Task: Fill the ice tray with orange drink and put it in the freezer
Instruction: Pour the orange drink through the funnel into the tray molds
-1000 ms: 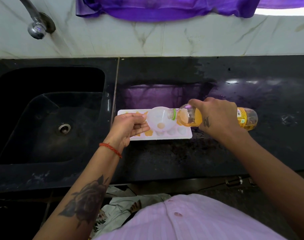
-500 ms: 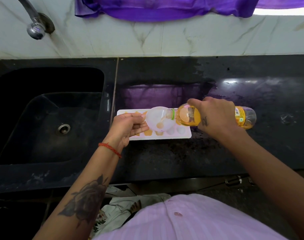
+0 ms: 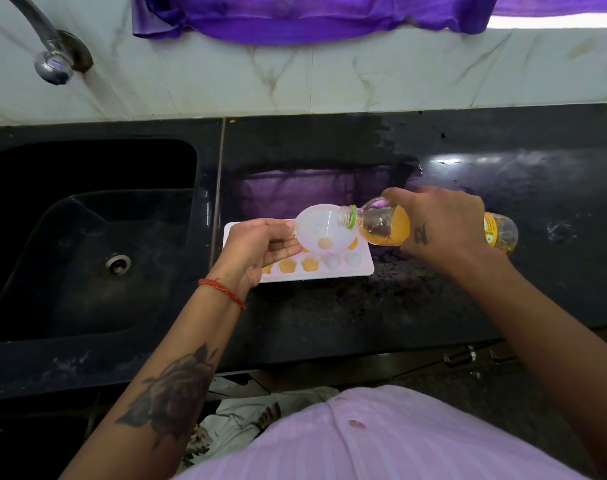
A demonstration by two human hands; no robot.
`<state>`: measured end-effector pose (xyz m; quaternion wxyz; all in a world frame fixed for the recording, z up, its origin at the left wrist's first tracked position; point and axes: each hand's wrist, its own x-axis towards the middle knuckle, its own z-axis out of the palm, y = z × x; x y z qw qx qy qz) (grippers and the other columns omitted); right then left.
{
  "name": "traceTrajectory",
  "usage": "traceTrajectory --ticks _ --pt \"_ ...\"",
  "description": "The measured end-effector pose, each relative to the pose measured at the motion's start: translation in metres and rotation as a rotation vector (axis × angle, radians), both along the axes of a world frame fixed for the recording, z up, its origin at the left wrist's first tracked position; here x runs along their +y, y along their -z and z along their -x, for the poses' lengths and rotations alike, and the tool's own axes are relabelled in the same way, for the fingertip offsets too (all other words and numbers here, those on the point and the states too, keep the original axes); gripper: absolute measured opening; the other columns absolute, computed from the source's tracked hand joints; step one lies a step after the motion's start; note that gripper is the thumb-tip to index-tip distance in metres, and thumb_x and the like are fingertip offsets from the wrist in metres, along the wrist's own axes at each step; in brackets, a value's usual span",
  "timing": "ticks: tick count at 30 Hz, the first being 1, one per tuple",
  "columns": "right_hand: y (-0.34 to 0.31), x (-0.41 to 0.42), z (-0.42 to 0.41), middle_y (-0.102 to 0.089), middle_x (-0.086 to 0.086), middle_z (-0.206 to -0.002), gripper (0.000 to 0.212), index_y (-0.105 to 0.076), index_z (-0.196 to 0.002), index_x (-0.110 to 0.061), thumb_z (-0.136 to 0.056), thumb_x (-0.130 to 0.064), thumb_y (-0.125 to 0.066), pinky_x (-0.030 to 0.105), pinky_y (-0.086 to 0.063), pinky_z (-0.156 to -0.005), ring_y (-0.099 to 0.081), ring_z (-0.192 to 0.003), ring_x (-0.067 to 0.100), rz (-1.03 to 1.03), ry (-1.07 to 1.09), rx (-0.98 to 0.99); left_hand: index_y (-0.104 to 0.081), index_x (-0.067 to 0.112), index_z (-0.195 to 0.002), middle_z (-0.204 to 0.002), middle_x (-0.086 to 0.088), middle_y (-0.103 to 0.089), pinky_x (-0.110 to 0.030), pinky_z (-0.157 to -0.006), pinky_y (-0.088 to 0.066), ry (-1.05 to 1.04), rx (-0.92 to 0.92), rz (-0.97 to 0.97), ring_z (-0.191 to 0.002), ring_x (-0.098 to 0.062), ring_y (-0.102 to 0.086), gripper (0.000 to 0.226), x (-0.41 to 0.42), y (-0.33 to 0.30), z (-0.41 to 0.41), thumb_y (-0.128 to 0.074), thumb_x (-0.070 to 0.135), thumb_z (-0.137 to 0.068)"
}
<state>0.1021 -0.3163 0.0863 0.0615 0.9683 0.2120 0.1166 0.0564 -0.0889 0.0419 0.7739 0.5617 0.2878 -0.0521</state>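
surface (image 3: 433, 306): we see it dark, carrying the ice tray (image 3: 359, 271) just right of the sink (image 3: 87, 237)
bottle (image 3: 385, 225): our right hand (image 3: 444, 226) wraps it, tipped toward the funnel; likely to meter flow
funnel (image 3: 321, 233): our left hand (image 3: 260, 247) pinches its rim above the tray; probably to aim into one cell; two near cells look unfilled

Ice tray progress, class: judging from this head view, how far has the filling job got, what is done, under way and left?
Done: several near-row cavities of the ice tray already hold orange drink. In hand: the left hand holds a funnel over the tray while the right hand tips the bottle into it. Left: two near-row cavities at the right end look unfilled, and the tray sits on the counter, not yet in any freezer.
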Motion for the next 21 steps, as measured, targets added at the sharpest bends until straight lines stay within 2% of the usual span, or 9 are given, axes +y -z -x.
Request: traceTrajectory --ticks 10,16,21 --pt "0.004 -0.006 0.004 -0.064 0.005 -0.100 0.050 -0.048 -0.125 -0.034 -0.080 -0.035 -0.069 0.030 -0.033 -0.064 -0.063 -0.090 0.028 0.066 0.045 0.044 -0.064 0.001 -0.077 -0.051 -0.005 -0.067 -0.022 -0.052 -0.057 0.021 0.005 -0.014 -0.052 -0.015 -0.069 0.006 -0.012 0.008 -0.004 -0.064 -0.002 -0.082" --pt "0.006 -0.005 0.003 -0.062 0.007 -0.105 0.053 -0.045 -0.127 -0.034 -0.080 -0.034 -0.069 0.032 -0.033 -0.065 -0.062 -0.093 0.029 0.102 0.061 0.061 -0.065 0.002 -0.076 -0.061 -0.010 -0.067 -0.023 -0.052 -0.057 0.011 0.021 -0.035 -0.056 -0.019 -0.069 0.006 -0.013 0.010 -0.004 -0.066 -0.001 -0.081" --pt "0.006 -0.004 0.003 -0.061 0.007 -0.105 0.053 -0.046 -0.127 -0.033 -0.080 -0.031 -0.069 0.031 -0.033 -0.065 -0.062 -0.092 0.029 0.105 0.065 0.064 -0.064 0.002 -0.075 -0.051 -0.005 -0.067 -0.022 -0.050 -0.056 0.016 0.018 -0.026 -0.052 -0.016 -0.068 0.007 -0.013 0.009 -0.004 -0.065 -0.001 -0.082"
